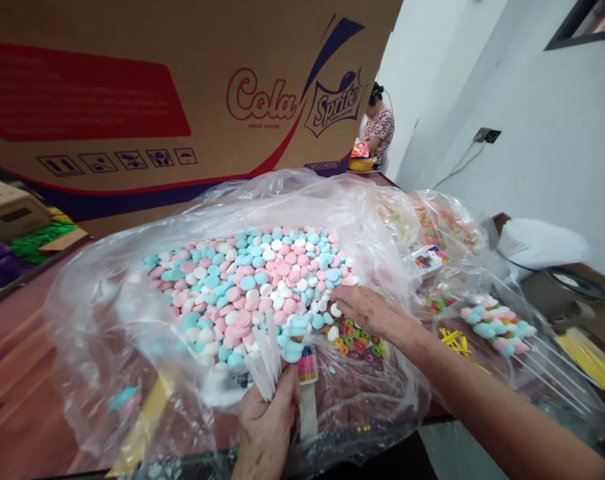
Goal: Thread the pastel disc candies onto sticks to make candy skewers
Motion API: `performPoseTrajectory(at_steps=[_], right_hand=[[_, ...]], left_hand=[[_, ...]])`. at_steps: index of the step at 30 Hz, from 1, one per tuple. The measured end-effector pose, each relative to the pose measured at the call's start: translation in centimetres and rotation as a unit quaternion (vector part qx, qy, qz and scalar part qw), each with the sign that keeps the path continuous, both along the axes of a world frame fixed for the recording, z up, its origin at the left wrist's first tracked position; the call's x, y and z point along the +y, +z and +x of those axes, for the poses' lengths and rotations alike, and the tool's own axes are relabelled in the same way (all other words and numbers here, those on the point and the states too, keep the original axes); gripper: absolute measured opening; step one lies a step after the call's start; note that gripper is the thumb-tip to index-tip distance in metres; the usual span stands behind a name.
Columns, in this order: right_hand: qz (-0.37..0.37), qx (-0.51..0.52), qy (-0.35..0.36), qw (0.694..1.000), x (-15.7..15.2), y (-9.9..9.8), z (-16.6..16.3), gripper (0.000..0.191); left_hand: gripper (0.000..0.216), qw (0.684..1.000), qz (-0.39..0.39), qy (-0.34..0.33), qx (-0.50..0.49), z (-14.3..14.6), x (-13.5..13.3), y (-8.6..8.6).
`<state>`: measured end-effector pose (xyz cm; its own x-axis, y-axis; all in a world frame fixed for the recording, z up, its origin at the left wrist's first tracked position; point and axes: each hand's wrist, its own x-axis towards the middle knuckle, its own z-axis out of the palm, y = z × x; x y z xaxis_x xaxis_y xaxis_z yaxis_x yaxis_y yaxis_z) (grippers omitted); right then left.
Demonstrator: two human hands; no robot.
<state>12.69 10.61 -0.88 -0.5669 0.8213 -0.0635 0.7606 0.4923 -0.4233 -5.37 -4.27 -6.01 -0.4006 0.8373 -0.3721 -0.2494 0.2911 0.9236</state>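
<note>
A wide clear plastic bag (97, 313) lies spread on the table, with a heap of round pink, blue and white marshmallow candies (277, 267) on it. My left hand (270, 420), at the near edge, is closed around a bundle of thin white sticks (266, 353) that point up and away. Just beyond its thumb are stacked blue candies (292, 340) and a small colourful card (307, 365); whether the hand holds these too is unclear. At the heap's right edge, my right hand (365, 310) has its fingers bent down around a white candy. Colourful ring-shaped candies (357, 341) lie just below it.
A large cardboard box (132, 80) stands behind the heap. To the right are finished-looking marshmallow skewers (497, 323), yellow twist ties (455, 341), a yellow bundle (590, 357) and bagged ring candies (427, 223). Another person (380, 127) sits beyond the box.
</note>
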Motion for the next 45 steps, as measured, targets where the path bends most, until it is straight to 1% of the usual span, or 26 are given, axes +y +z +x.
performPoseTrajectory(at_steps=[2,5,9,11,13,15,16,17,19,21,23,25,27,29,32,36,39,43,45], right_hand=[[0.009,0.004,-0.005,1.000,-0.2,0.1,0.1,0.022],[0.017,0.006,-0.006,1.000,-0.6,0.7,0.5,0.022],[0.015,-0.003,0.014,1.000,-2.5,1.3,0.3,0.016],[0.039,-0.042,0.023,0.998,-3.9,0.9,-0.5,0.013],[0.091,-0.099,0.018,0.991,-5.3,0.0,-1.6,0.011],[0.136,-0.141,0.005,0.981,-6.4,-0.9,-2.6,0.012],[0.147,-0.147,0.001,0.978,-6.6,-1.3,-2.8,0.014],[0.150,-0.140,-0.002,0.979,-6.6,-1.4,-2.9,0.015],[0.138,-0.092,-0.019,0.986,-6.1,-1.2,-2.3,0.018],[0.128,-0.022,-0.053,0.990,-5.0,-0.4,-1.2,0.021],[0.131,0.033,-0.086,0.987,-3.7,0.4,0.2,0.025],[0.136,0.047,-0.102,0.984,-2.4,0.9,1.2,0.026],[0.132,0.030,-0.102,0.986,-1.6,0.8,1.6,0.026],[0.121,0.005,-0.085,0.989,-1.2,0.4,1.4,0.026],[0.093,-0.011,-0.042,0.995,-1.1,-0.2,0.8,0.025],[0.070,-0.013,-0.003,0.997,-1.5,-0.3,1.0,0.023],[0.039,-0.022,0.047,0.998,-2.1,-0.6,1.6,0.018],[0.016,-0.011,0.106,0.994,-2.7,-1.1,1.9,0.022],[0.003,0.010,0.105,0.994,-2.9,-1.3,1.8,0.022]], left_hand=[[0.047,1.000,0.008,-0.002,-0.012,0.1,0.0,-0.2],[0.047,1.000,0.012,0.003,-0.004,0.1,-0.1,-0.3],[0.045,1.000,0.011,-0.001,-0.001,0.1,-0.2,0.2],[0.045,1.000,0.007,-0.002,0.004,0.2,-0.2,0.7],[0.045,1.000,0.003,0.002,0.011,0.3,-0.2,1.0],[0.043,1.000,0.009,0.007,0.012,0.4,-0.2,1.2],[0.043,1.000,0.012,0.008,0.010,0.5,-0.2,1.2],[0.043,1.000,0.014,0.010,0.008,0.5,-0.2,1.1],[0.043,1.000,0.011,0.007,0.000,0.4,-0.2,0.8],[0.044,1.000,0.005,0.004,-0.006,0.3,-0.1,0.5],[0.045,1.000,0.004,-0.005,-0.001,0.1,-0.1,0.3],[0.045,1.000,0.003,-0.012,0.008,0.0,-0.1,0.4],[0.044,1.000,0.003,-0.019,0.009,0.0,-0.2,0.7],[0.043,1.000,0.008,-0.024,0.017,-0.1,-0.2,1.0],[0.045,0.999,0.009,-0.030,0.039,0.0,-0.3,1.1],[0.045,0.999,0.019,-0.011,0.033,0.3,-0.3,0.7],[0.045,0.999,0.024,-0.009,0.019,0.4,-0.2,0.4],[0.045,0.999,0.013,-0.013,0.029,0.3,-0.3,0.7],[0.045,0.999,0.015,-0.012,0.040,0.3,-0.3,1.0]])
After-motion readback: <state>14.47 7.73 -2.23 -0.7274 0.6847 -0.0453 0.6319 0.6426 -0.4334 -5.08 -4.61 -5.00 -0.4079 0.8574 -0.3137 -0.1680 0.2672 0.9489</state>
